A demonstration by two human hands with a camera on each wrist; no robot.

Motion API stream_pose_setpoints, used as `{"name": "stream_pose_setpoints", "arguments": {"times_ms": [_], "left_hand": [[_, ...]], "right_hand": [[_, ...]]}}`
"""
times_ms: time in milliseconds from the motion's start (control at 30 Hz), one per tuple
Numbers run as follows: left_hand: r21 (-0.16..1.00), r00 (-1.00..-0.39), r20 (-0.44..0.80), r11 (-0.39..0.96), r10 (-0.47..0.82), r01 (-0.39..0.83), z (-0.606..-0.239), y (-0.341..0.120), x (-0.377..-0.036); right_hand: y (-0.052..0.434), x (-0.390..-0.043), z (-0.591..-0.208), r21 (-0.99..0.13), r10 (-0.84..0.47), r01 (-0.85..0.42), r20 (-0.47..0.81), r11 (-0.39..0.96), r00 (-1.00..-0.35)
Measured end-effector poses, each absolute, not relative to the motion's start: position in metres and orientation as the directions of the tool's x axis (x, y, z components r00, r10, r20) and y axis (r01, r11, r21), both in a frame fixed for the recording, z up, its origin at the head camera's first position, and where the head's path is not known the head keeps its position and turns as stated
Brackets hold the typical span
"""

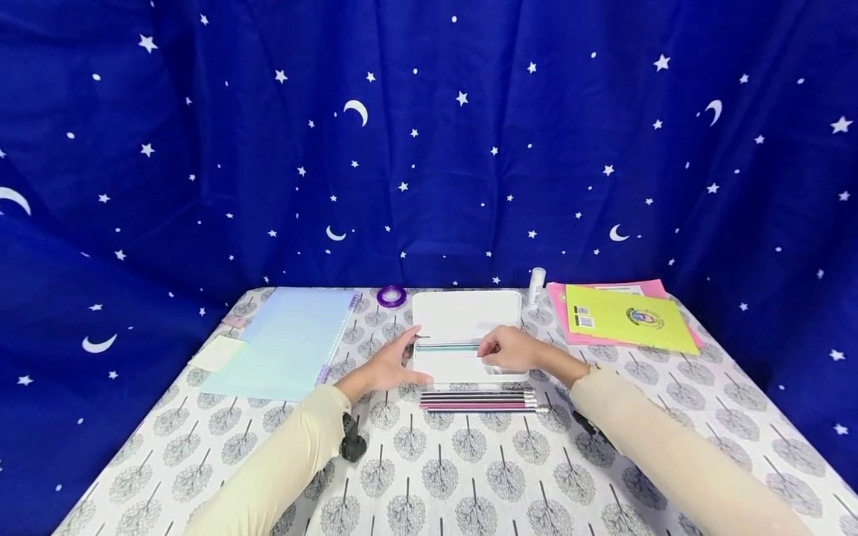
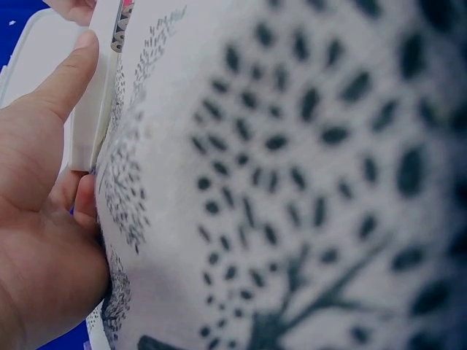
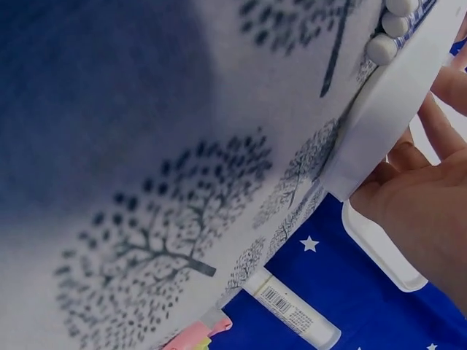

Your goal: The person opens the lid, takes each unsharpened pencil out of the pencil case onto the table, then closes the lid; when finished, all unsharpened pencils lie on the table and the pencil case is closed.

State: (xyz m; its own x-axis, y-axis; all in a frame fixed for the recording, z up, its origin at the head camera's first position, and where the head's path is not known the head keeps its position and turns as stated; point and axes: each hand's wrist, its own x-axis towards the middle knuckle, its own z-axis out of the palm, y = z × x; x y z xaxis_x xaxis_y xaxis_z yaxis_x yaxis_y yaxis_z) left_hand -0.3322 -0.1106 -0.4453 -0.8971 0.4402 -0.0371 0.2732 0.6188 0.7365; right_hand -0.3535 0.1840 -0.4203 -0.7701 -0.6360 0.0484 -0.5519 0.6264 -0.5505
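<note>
I wear long sleeves of a pale cream colour, the left sleeve (image 1: 281, 461) and the right sleeve (image 1: 677, 454) both being plain. The cloth looks smooth, with a few soft folds, and each sleeve ends near the wrist, so that my left hand (image 1: 383, 368) and my right hand (image 1: 515, 350) are bare. Beneath the left cuff there is a small black device (image 1: 353, 441) with a rounded end. Below the right cuff a dark piece (image 1: 585, 423) shows only partly.
</note>
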Motion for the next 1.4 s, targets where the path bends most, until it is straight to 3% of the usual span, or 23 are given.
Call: {"name": "stream_pose_setpoints", "arguments": {"times_ms": [867, 1400], "left_hand": [[0.731, -0.899, -0.04, 0.626, 0.436, 0.271, -0.445, -0.111, -0.332], [0.733, -0.901, -0.039, 0.626, 0.431, 0.267, -0.444, -0.11, -0.331]], "right_hand": [[0.193, -0.349, -0.423, -0.659, -0.605, -0.535, 0.151, 0.528, -0.782], [0.203, -0.315, -0.412, -0.668, -0.573, -0.538, 0.199, 0.514, -0.795]]}}
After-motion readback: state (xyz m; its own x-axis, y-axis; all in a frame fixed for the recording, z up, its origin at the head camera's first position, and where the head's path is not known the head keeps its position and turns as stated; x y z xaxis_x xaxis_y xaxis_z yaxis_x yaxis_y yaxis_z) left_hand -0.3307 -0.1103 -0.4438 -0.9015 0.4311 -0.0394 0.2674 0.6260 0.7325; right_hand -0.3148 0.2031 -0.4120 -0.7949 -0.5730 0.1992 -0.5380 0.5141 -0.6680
